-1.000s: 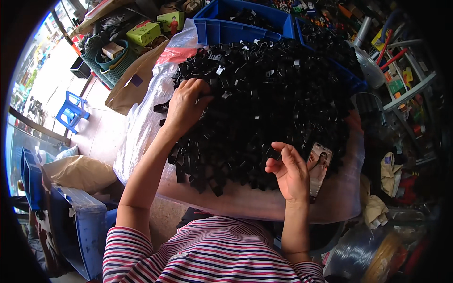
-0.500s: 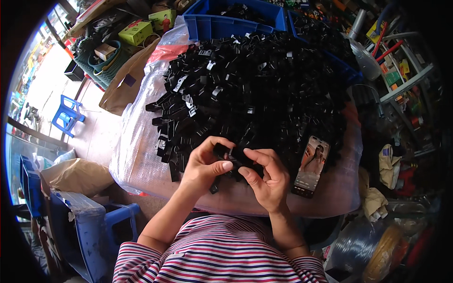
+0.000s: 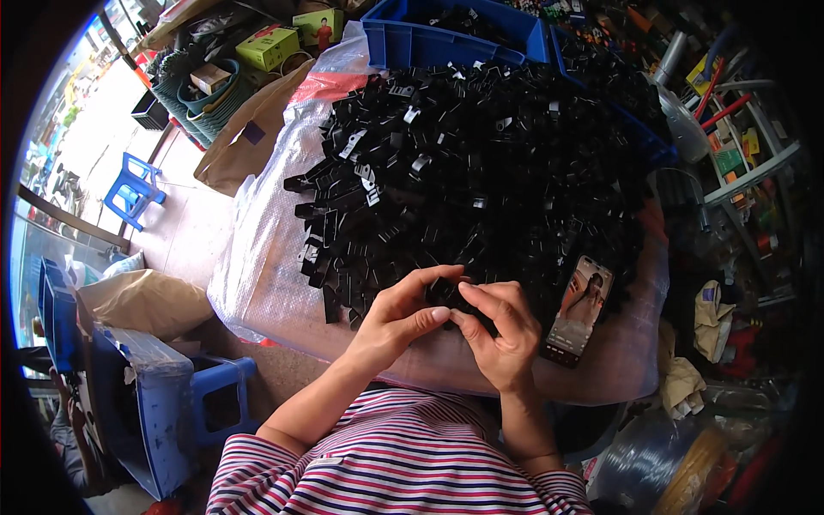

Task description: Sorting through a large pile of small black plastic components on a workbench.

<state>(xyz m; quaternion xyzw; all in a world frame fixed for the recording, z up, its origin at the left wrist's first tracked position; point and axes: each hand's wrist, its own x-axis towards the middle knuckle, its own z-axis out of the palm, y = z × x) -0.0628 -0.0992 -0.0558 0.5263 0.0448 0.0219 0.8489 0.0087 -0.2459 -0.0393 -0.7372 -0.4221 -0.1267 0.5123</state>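
Just over the near edge of a large pile of small black parts (image 3: 481,172), my two hands meet with bent fingers and the thumb tips almost touching. Between them is a small dark black part (image 3: 442,293), mostly hidden by the fingers, so its exact kind cannot be made out. My left hand (image 3: 396,319) curls around its left side, thumb below and forefinger above. From the right, my right hand (image 3: 505,336) pinches at it with thumb and fingers. A lit phone (image 3: 580,311) lies face up to the right of my right hand.
A translucent woven sheet (image 3: 257,275) covers the work surface under the pile. Blue bins (image 3: 455,39) holding more black parts stand behind it. At left are a blue stool (image 3: 133,190) and a worn blue crate (image 3: 163,412); at right, a metal rack (image 3: 755,184) and wrapped coils (image 3: 652,463).
Both hands have shifted slightly right and closed nearer together, thumb tips almost meeting. The black part shows less between the fingers. The whole view has also shifted a little.
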